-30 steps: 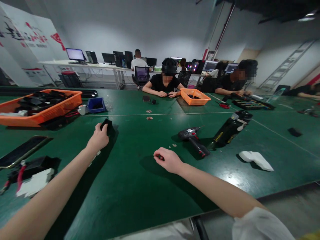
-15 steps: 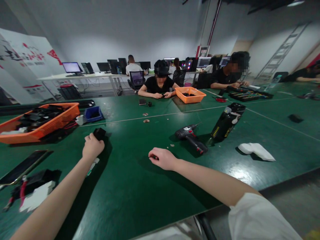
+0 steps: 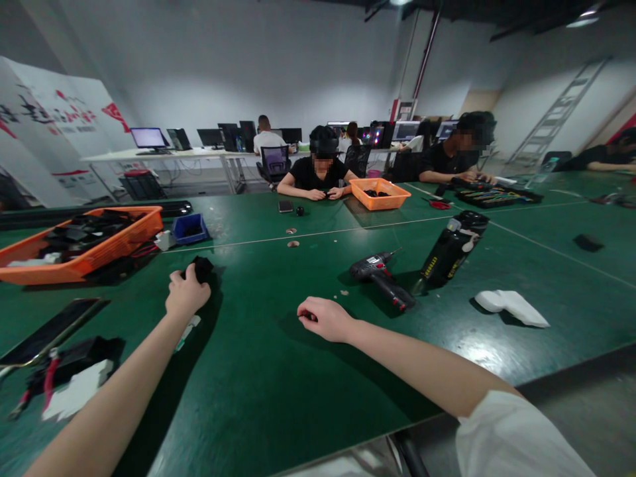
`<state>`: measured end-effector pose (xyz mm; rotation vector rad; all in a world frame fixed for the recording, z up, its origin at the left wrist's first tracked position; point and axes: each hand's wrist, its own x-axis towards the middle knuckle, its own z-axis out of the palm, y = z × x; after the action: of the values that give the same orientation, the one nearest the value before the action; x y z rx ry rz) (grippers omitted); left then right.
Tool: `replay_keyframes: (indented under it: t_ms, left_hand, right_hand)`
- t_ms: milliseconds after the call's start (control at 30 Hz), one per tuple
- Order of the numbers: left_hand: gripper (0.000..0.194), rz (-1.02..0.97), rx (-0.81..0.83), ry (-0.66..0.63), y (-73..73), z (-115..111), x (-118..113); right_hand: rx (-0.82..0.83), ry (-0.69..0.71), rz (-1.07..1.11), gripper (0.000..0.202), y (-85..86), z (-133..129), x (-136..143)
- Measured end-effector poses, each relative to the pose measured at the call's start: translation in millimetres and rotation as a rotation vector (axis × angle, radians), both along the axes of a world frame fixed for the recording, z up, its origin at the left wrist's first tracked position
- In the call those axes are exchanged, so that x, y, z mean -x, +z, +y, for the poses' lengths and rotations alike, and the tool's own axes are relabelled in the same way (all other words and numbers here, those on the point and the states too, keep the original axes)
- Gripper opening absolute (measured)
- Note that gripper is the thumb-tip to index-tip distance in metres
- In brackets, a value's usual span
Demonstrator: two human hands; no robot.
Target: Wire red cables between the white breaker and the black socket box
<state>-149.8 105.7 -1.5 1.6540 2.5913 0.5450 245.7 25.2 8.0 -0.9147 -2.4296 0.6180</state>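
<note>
On the left of the green table (image 3: 248, 371), my left hand (image 3: 186, 291) has its fingers around a small black part (image 3: 203, 268), just in front of a blue bin (image 3: 189, 228). My right hand (image 3: 322, 318) rests near the middle of the table with its fingers curled; whatever is between them, if anything, is too small to make out. A black power drill (image 3: 381, 279) lies to the right of that hand. Beneath my left wrist a small white and green item (image 3: 187, 331) shows partly.
An orange basket (image 3: 99, 257) of black parts stands at left, near a phone (image 3: 50, 330). A black bottle (image 3: 452, 248) and a white piece (image 3: 511, 307) lie at right. Across the table, people sit by another orange basket (image 3: 380, 201).
The whole view has shifted slightly, so things sit a little lower and further right. The fingers of my left hand have shifted a little on the black part. My right hand keeps its curled pose.
</note>
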Motion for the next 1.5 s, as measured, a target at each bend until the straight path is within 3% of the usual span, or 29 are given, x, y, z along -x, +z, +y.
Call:
replay_keyframes:
  t_ms: [400,700,867,1133,1500]
  left_hand:
    - [0.065,0.055,-0.005,-0.021,1.9,-3,-4]
    - [0.066,-0.022,-0.007,0.069,8.0,-5,-6]
    - [0.065,-0.035,-0.053,0.068,3.9,-3,-1]
    - [0.056,0.130,-0.183,0.042,-4.1,-4,0]
    - [0.070,0.075,-0.061,-0.037,-16.7,6,12]
  right_hand:
    - [-0.014,-0.005,-0.011,0.008,-3.6,2,1]
    - [0.006,-0.011,-0.021,0.008,-1.0,1,1]
    - [0.014,-0.009,-0.018,0.009,-1.5,1,1]
    - [0.016,-0.007,-0.020,0.008,-3.1,2,1]
    - [0.011,-0.011,-0.021,0.009,-2.1,2,2]
